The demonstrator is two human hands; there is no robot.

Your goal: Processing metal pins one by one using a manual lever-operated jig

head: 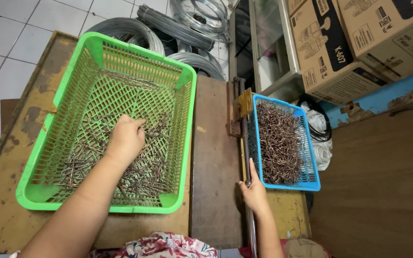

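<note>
My left hand [126, 138] is inside the green basket [48, 193] at the workbench's left end, fingers pinched closed on rusty wire pieces [146, 167]. My right hand [254, 191] grips the metal lever bar [246, 143] beside the blue basket [311, 184] of bent wire hooks [278, 143].

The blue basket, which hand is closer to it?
Right. The right hand rests on the metal bar just beside the blue basket; the left hand is inside the green basket, further away.
</note>
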